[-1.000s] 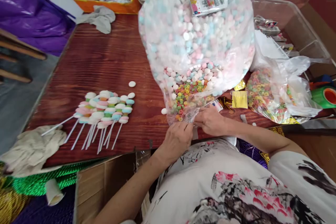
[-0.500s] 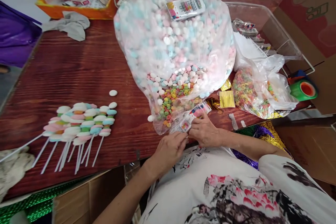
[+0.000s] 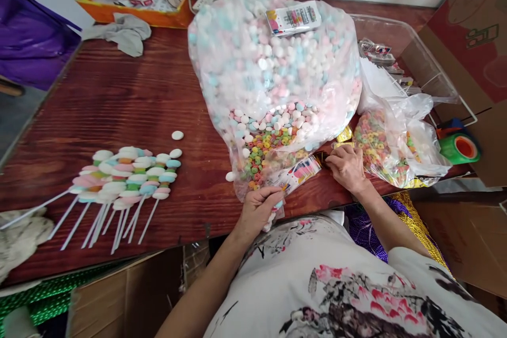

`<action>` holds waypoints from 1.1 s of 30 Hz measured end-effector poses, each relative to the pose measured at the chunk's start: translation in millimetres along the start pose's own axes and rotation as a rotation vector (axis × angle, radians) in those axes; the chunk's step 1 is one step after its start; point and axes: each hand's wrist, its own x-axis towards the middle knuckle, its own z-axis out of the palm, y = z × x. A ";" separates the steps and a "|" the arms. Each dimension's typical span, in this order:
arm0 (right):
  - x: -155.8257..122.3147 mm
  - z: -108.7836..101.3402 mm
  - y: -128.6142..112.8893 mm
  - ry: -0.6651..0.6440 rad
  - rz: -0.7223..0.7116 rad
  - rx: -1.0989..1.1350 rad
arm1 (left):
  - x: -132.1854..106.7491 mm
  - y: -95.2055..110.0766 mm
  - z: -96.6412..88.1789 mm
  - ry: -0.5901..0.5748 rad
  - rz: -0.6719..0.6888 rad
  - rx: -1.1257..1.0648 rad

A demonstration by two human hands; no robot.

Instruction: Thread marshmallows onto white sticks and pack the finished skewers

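Observation:
My left hand (image 3: 258, 208) is closed round the near end of a printed clear wrapper with a candy skewer (image 3: 295, 175) inside, just below the big bag's mouth. My right hand (image 3: 347, 166) rests on the gold twist ties (image 3: 343, 136) between the two bags, fingers curled down on them. The big clear bag (image 3: 273, 68) holds pastel round candies, with coloured ring candies (image 3: 264, 151) spilling at its opening. A pile of finished candy skewers (image 3: 127, 177) on white sticks lies to the left on the red-brown wooden table (image 3: 130, 95).
A smaller bag of ring candies (image 3: 386, 150) lies right, a green tape roll (image 3: 459, 147) beyond it. A clear plastic bin (image 3: 412, 58) holds packets. An orange tray (image 3: 130, 2) and grey cloth (image 3: 122, 31) sit at the back. Cardboard boxes (image 3: 471, 37) flank the table.
My right hand left the wrapper and moved right onto the gold twist ties. My left hand kept hold of the wrapped skewer. The view shifted slightly.

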 end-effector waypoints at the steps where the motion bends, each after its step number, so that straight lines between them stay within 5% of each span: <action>1: 1.3 0.5 -0.7 -0.005 -0.018 -0.011 | -0.5 0.0 1.7 0.005 -0.015 0.002; 7: 6.0 -3.4 0.7 -0.039 -0.097 0.066 | -4.2 5.1 1.0 0.022 -0.005 0.018; 13: 7.2 -23.0 0.2 0.079 -0.034 0.532 | -1.9 7.3 -0.6 -0.001 0.022 0.056; 18: 4.1 -31.3 -38.7 0.108 -0.027 0.885 | 6.9 12.4 14.1 -0.090 0.184 0.118; 24: 1.3 -17.9 -99.2 0.158 -0.264 0.690 | 7.9 23.5 24.0 -0.079 0.297 0.025; 33: 7.0 -13.1 -112.0 0.069 -0.269 0.716 | 0.1 17.2 11.3 -0.035 0.431 0.072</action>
